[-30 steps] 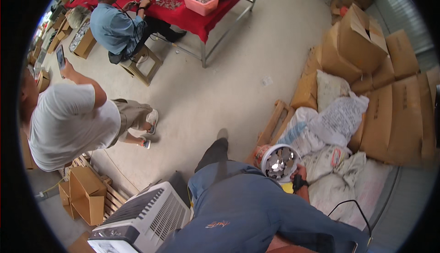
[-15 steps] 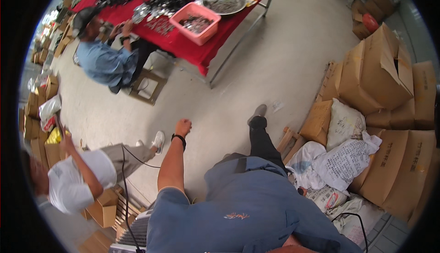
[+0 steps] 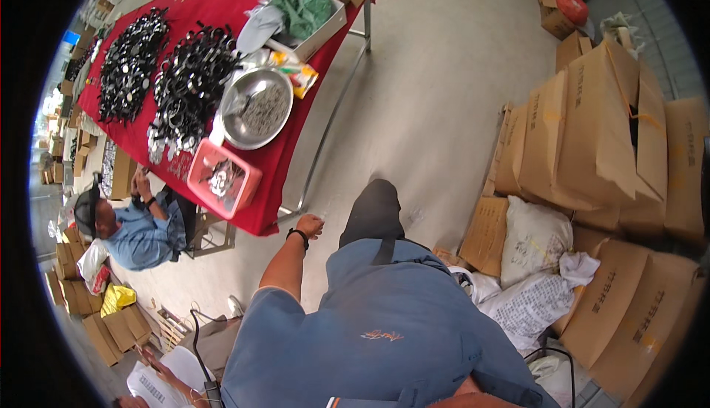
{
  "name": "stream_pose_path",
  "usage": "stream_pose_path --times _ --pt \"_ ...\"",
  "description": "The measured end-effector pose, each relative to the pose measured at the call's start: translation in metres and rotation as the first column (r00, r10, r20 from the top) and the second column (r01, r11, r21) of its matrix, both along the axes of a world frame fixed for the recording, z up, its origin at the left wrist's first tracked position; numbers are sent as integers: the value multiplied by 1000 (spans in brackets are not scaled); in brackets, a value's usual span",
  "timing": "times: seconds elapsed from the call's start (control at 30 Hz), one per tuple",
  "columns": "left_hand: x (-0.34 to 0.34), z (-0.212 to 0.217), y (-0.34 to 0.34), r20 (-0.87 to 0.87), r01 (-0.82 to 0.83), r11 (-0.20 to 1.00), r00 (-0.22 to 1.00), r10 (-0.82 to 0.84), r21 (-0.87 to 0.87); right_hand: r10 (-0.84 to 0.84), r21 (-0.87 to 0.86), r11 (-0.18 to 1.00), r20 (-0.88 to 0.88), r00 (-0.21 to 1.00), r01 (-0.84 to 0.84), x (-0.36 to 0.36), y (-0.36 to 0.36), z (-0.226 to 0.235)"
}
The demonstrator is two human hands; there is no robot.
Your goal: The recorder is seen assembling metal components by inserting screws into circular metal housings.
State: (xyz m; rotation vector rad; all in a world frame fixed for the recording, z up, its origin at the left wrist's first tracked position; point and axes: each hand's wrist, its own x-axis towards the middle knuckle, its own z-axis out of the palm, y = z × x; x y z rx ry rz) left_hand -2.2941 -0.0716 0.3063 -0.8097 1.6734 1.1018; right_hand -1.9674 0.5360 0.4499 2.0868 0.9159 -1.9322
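My left hand [image 3: 309,225] hangs ahead of my body with its fingers curled in, and nothing shows in it. A dark band circles that wrist. Closest to the hand is the red-covered table [image 3: 277,179], which it does not touch. On the table's near corner stands a pink plastic basin [image 3: 248,193] with shiny flat pieces inside. Behind it a metal bowl [image 3: 277,136] holds many small grey pieces. Heaps of black strap-like items with shiny round parts [image 3: 194,75] cover the cloth farther left. My right hand is out of view.
Cardboard boxes [image 3: 543,134] and white sacks [image 3: 536,241] are stacked along the right. A seated person in blue [image 3: 148,234] works at the table's left side. Another person in white [image 3: 166,378] is at the lower left. A table leg [image 3: 307,186] reaches the floor ahead.
I have walked forward, so the table and basin are nearer and the view has turned. My left hand stays curled. The person in white now appears lower in the picture.
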Motion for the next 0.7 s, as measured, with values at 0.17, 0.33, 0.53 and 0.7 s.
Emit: stream_pose_path --times 0.17,0.33,0.53,0.7 --pt "-166 -62 21 -4 63 994 998 -63 95 -19 15 1000 -11 1000 19 -137 35 7" --pt "-388 -58 132 -88 251 966 965 -245 67 -73 121 990 -49 996 78 -291 89 18" --pt "-670 20 268 -582 419 907 744 -328 26 -86 120 989 -37 996 90 -437 126 15" --pt "-874 49 348 -669 526 844 591 -451 -105 -10 103 995 -64 998 17 -605 182 -10"
